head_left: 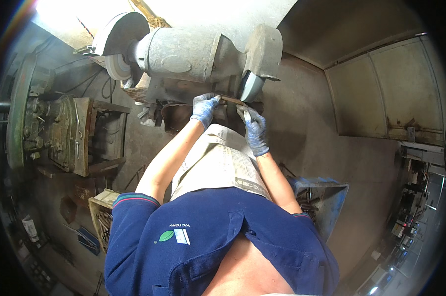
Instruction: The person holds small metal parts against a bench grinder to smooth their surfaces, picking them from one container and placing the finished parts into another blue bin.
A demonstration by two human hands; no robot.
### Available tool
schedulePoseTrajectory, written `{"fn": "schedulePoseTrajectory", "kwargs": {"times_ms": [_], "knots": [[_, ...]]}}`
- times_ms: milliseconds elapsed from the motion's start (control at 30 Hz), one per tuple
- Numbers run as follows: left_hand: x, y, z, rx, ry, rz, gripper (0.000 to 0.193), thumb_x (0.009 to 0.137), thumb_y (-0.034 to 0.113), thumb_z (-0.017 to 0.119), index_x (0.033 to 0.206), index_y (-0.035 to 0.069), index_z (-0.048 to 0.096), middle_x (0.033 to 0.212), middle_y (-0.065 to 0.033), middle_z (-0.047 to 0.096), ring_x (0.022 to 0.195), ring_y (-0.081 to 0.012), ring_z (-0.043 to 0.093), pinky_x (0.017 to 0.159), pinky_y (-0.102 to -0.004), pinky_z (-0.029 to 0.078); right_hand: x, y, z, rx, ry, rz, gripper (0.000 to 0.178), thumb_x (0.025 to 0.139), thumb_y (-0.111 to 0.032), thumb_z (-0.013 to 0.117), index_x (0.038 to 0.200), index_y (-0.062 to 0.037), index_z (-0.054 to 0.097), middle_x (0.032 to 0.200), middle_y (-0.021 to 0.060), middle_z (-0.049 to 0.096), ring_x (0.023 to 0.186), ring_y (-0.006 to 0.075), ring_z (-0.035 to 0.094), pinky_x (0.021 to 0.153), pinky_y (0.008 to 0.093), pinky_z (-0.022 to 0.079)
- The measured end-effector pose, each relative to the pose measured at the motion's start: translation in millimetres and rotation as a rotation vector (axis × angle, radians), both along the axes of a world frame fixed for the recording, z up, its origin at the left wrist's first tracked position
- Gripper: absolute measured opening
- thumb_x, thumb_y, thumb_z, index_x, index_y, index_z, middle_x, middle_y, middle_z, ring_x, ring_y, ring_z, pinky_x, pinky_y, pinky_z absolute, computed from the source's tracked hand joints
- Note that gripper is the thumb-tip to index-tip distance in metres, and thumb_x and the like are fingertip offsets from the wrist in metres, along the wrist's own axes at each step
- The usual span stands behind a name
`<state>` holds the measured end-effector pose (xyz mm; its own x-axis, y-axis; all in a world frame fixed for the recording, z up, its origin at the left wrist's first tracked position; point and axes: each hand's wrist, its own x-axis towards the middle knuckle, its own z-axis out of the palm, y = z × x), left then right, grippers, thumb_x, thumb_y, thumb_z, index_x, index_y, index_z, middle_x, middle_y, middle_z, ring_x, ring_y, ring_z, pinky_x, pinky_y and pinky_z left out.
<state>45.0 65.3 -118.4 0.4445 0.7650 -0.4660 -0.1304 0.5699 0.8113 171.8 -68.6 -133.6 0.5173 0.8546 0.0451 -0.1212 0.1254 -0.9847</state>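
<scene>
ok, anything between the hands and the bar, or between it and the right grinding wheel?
Nothing visible. The left hand and right hand hold the thin brown bar; its right end is close by the lower edge of the grinding wheel. Can't tell if they touch.

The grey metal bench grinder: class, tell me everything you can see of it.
The grey metal bench grinder has a dull, scuffed cylindrical housing lying crosswise ahead of the person. At its left end, a rounded grey guard partly covers a pale round wheel; at its right, another grey guard partly covers a bluish-grey wheel. A thin brown strip is held near that right wheel; contact, and whether the wheels spin, cannot be told.
</scene>
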Motion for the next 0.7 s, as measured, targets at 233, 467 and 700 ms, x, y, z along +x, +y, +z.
{"fn": "schedulePoseTrajectory", "kwargs": {"times_ms": [233, 467, 700], "knots": [[-26, -12, 0, 0.125, -0.171, -0.074, 0.011, 0.085, 0.003, 0.060, 0.093, -0.003, 0.065, 0.082, -0.0055, 0.066, 0.072, -0.0088, 0.060, 0.065, -0.0227, 0.049, -8, -16, 20, 0.078, -0.246, 0.027, 0.024, 0.089, -0.007, 0.054, 0.108, 0.0059, 0.060, 0.125, 0.0151, 0.050, 0.113, 0.0237, 0.052, 0.098, 0.0370, 0.044], [-55, -43, 47, 0.380, -0.091, -0.192, 0.013, 0.085, 0.005, 0.062, 0.097, -0.002, 0.064, 0.080, -0.0039, 0.065, 0.060, -0.0045, 0.053, 0.053, -0.0184, 0.045, -24, -51, 79, 0.183, -0.655, -0.031, 0.039, 0.079, -0.021, 0.070, 0.111, 0.0006, 0.062, 0.118, 0.0192, 0.056, 0.115, 0.0303, 0.052, 0.097, 0.0384, 0.041], [-67, -51, 82, 0.376, -0.176, -0.236, 0.019, 0.082, -0.004, 0.062, 0.101, -0.004, 0.064, 0.099, -0.0115, 0.067, 0.085, -0.0110, 0.062, 0.078, -0.0236, 0.051, -31, -63, 112, 0.193, -0.915, -0.067, 0.045, 0.077, -0.029, 0.071, 0.109, 0.0014, 0.062, 0.112, 0.0210, 0.059, 0.107, 0.0357, 0.057, 0.093, 0.0394, 0.045]]}}
